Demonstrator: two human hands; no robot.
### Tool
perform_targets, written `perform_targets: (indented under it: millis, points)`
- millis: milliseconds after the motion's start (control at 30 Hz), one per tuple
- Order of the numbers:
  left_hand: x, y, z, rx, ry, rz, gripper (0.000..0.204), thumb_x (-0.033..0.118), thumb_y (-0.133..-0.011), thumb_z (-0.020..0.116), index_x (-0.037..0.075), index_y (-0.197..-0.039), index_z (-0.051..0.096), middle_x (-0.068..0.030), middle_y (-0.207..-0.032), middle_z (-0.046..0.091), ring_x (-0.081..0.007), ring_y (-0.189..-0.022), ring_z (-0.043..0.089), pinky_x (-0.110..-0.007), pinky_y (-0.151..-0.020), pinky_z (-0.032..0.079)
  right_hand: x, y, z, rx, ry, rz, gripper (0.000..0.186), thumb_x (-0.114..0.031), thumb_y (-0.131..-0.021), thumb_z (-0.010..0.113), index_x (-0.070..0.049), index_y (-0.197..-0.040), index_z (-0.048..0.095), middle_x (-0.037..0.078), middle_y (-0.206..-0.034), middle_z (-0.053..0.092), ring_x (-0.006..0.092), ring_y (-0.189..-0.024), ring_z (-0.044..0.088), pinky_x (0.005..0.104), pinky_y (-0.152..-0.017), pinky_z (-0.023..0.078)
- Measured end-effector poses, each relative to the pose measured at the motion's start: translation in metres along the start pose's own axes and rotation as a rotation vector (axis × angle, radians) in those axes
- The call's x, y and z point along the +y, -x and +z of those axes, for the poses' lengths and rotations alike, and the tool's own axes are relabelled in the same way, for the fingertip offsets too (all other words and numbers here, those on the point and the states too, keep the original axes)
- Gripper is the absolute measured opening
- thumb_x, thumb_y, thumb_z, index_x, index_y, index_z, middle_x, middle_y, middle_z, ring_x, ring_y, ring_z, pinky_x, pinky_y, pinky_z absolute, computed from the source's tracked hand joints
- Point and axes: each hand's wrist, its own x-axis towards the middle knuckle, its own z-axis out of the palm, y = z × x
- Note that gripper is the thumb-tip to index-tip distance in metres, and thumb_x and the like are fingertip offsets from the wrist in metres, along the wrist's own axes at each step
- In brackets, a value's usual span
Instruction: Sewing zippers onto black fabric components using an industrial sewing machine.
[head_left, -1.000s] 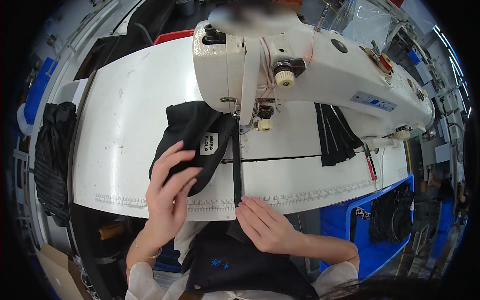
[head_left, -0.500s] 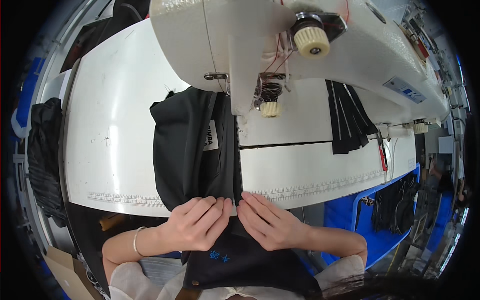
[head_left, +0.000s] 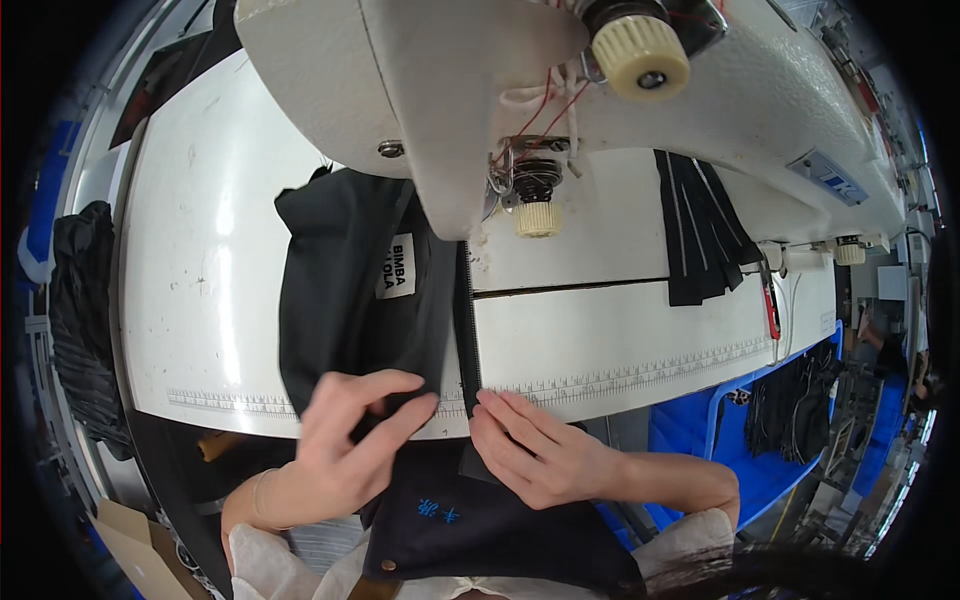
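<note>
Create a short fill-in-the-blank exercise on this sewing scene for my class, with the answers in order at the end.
1. The left hand is at the near end of fabric coloured ____.
2. On that fabric is a label whose background is ____.
3. The right hand touches a zipper strip lying to the ____ of the fabric.
4. The bin below the tabletop is coloured ____.

Missing words: black; white; right; blue.

Two hands (head_left: 530,460) show, with one sewing machine (head_left: 320,85) (and one white label (head_left: 400,268)).

Glossy white worktable (head_left: 190,280), light-streaked, above a grey floor (head_left: 768,520).
</note>
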Motion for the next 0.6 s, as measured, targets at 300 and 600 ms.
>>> perform_targets:
  millis: [300,600]
  points:
    - [-0.001,0.011,0.040,0.086,-0.320,0.383,0.024,0.004,-0.059,0.060,-0.006,-0.081,0.066,-0.0155,-0.089,0.066,-0.0183,-0.072,0.058,-0.023,-0.055,0.047,0.000,0.000,-0.003,-0.024,-0.002,-0.015,0.033,-0.016,-0.075,0.053,0.008,-0.096,0.063,0.018,-0.105,0.060,0.0336,-0.105,0.058,0.0420,-0.095,0.046]
    - [-0.005,0.016,0.045,0.105,-0.263,0.380,0.018,0.003,-0.065,0.061,-0.006,-0.080,0.065,-0.0163,-0.090,0.065,-0.0187,-0.073,0.058,-0.023,-0.057,0.047,-0.002,0.001,-0.002,0.048,-0.058,0.044,0.030,-0.012,-0.078,0.054,0.008,-0.098,0.061,0.018,-0.105,0.060,0.0321,-0.106,0.058,0.0416,-0.095,0.046]
